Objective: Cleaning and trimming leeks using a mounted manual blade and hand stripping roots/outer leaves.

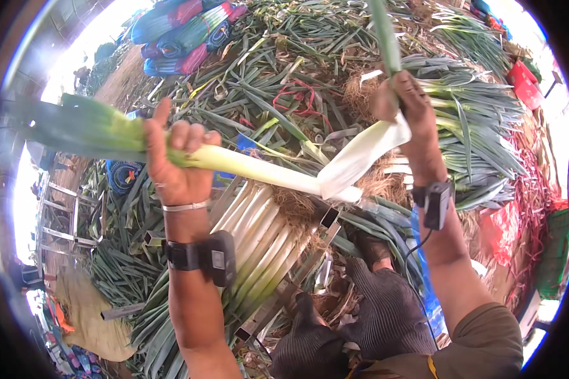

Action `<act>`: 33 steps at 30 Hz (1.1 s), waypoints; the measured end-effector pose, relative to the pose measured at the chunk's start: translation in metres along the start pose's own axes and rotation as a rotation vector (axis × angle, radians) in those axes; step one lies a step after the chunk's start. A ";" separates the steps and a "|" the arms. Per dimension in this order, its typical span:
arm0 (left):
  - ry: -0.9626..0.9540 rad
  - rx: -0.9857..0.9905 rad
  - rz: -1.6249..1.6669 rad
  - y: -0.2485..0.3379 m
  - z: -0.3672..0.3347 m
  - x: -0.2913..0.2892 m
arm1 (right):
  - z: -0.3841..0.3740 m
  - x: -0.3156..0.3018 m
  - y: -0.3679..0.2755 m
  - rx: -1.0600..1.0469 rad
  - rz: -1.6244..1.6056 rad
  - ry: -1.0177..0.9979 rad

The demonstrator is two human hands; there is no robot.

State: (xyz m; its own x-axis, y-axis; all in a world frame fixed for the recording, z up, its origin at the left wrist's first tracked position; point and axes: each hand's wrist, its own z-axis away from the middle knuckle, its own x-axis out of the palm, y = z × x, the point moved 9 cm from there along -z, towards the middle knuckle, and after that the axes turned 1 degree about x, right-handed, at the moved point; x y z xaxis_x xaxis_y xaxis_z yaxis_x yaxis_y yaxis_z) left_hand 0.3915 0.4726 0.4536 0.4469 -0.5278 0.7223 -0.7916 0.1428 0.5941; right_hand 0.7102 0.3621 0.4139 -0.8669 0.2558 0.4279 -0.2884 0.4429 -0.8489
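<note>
My left hand is closed around a thick leek. The white end of the leek points right, and its wide green top stretches out to the left. A pale outer leaf is peeled back near the white end, folded up toward my right hand. That hand grips the leaf, whose green part sticks up above the fingers. Below the leek, a row of trimmed leeks lies in a metal frame, their roots toward the far end.
Stripped green leaves litter the ground ahead. More leeks are stacked at the right, beside red plastic strips. Rolled colourful bundles lie at the far left. A metal rack stands at the left, and blue plastic sheeting is by my right arm.
</note>
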 end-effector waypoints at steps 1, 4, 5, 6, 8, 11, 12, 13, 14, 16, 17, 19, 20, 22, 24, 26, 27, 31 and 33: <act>0.020 0.018 0.045 0.010 0.000 -0.004 | -0.006 -0.015 -0.001 0.023 -0.093 -0.013; 0.070 0.109 0.128 0.041 0.005 -0.028 | -0.018 -0.059 -0.005 0.012 -0.285 0.013; 0.083 0.139 0.157 0.048 0.008 -0.037 | -0.026 -0.080 -0.007 -0.008 -0.393 -0.014; 0.087 0.167 0.167 0.060 0.011 -0.044 | -0.029 -0.096 -0.011 -0.009 -0.476 -0.043; 0.099 0.220 0.182 0.080 0.021 -0.055 | -0.039 -0.122 -0.008 -0.003 -0.622 -0.119; 0.178 0.245 0.229 0.093 0.036 -0.079 | -0.047 -0.154 0.014 0.074 -0.695 0.137; 0.193 0.252 0.222 0.097 0.042 -0.087 | -0.052 -0.164 0.022 0.085 -0.682 0.265; 0.265 0.260 0.173 0.093 0.046 -0.089 | -0.070 -0.174 0.026 0.101 -0.751 0.103; 0.270 0.262 0.197 0.099 0.053 -0.095 | -0.075 -0.171 0.031 0.122 -0.804 0.109; 0.281 0.269 0.260 0.118 0.069 -0.114 | -0.083 -0.180 0.025 0.032 -0.892 0.069; 0.296 0.298 0.270 0.134 0.080 -0.118 | -0.091 -0.224 0.012 -0.104 -0.710 0.192; 0.330 0.382 0.214 0.181 0.106 -0.136 | -0.096 -0.236 -0.013 -0.189 0.462 0.285; 0.369 0.413 0.173 0.197 0.120 -0.146 | -0.091 -0.212 -0.034 -0.226 1.457 0.350; 0.297 0.429 0.144 0.204 0.122 -0.141 | -0.133 -0.200 -0.019 -0.234 1.200 0.288; 0.355 0.481 0.201 0.183 0.116 -0.146 | -0.191 -0.207 0.022 0.332 0.262 0.324; 0.367 0.490 0.132 0.192 0.123 -0.144 | -0.181 -0.116 0.055 0.182 0.829 0.200; 0.365 0.496 0.113 0.198 0.124 -0.142 | -0.167 -0.054 0.055 0.045 1.129 0.098; 0.330 0.447 0.123 0.190 0.127 -0.141 | -0.036 0.141 0.085 -0.273 0.973 -0.731; 0.340 0.453 0.150 0.181 0.120 -0.137 | 0.018 0.179 0.073 -0.345 0.952 -0.930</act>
State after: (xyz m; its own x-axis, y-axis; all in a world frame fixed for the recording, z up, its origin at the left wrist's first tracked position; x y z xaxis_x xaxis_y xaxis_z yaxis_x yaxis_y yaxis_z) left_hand 0.1367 0.4699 0.4201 0.3652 -0.2207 0.9044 -0.9225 -0.2159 0.3198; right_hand 0.5265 0.4251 0.4234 -0.6612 -0.0255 -0.7498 0.5614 0.6462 -0.5171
